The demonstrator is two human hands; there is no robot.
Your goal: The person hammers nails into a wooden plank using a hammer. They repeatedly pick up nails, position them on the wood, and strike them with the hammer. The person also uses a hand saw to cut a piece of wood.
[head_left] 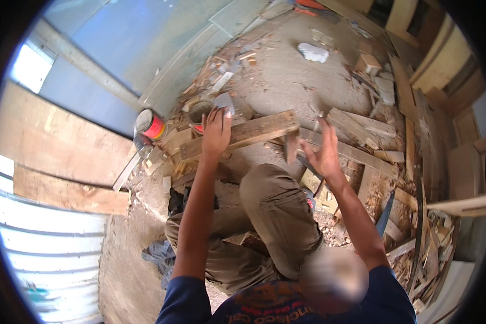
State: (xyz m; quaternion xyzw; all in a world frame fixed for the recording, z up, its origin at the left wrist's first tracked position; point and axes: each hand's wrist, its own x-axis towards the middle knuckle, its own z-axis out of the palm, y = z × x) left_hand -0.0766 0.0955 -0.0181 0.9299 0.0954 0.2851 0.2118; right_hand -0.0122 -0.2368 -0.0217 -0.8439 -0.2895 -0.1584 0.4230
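Observation:
A weathered wooden beam [262, 129] lies crosswise in front of my knees, with a short upright wood piece [291, 148] below its right end. My left hand [216, 132] is over the beam's left part, fingers stretched forward. Its fingertips come close to a flat grey piece [223, 101]; whether they touch it I cannot tell. Beside that hand stands an open can [198, 113], partly hidden. My right hand [324, 150] is raised just right of the beam's end, fingers apart, holding nothing.
A can with a red and yellow label [150, 125] stands by the left wall. Wood planks [356, 127] and offcuts litter the floor on the right, among shavings. A white scrap [313, 52] lies farther off. A black plastic bag [161, 258] is beside my leg.

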